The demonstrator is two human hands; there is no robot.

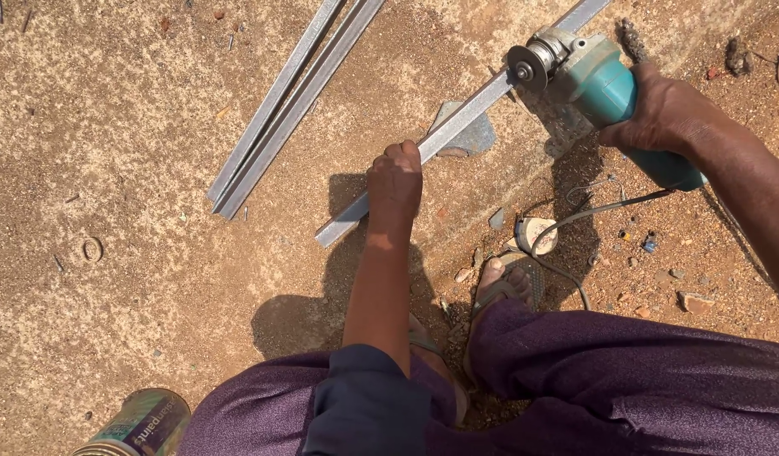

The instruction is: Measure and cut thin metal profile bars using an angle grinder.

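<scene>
Fingers of our left hand [395, 181] clench the metal bar [457, 127] at centre; our right hand [660, 110] grips the teal grinder [605, 89], upper right.

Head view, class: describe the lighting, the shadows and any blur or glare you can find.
Head view: hard sunlight; the left hand on the metal bar throws a dark shadow on the dirt ground; glare whitens the bar; the right hand and grinder look sharp.
</scene>
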